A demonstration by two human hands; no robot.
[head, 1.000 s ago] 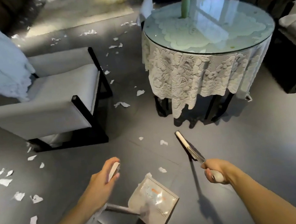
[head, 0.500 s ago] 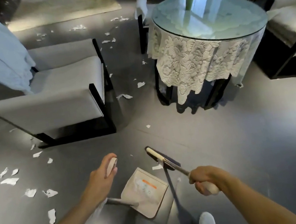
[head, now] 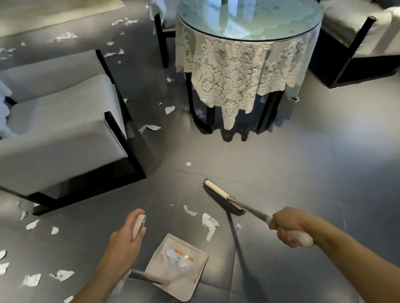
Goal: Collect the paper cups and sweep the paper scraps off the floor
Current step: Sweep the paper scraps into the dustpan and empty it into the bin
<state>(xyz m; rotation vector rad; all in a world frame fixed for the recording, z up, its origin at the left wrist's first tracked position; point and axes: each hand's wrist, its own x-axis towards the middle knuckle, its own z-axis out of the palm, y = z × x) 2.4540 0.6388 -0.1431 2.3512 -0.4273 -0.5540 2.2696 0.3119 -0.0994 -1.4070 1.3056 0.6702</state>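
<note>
Ideally, with left hand [head: 126, 241] fingers clamped on the dustpan [head: 185, 282] handle and right hand [head: 291, 228] fingers clamped on the broom [head: 223, 197], short low strokes should draw the near paper scraps [head: 208, 222] into the pan.

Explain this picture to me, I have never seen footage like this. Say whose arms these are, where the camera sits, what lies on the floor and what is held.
No machine here: a person wears one wide-angle camera on the head, looking down at their own bare arms. The left hand grips the top of a long-handled dustpan, whose tray rests on the grey floor with some scraps inside. The right hand grips a broom, its head down at the floor beyond the tray. Torn white paper scraps lie between them and further left. Behind stand an armchair and a round lace-covered table.
</note>
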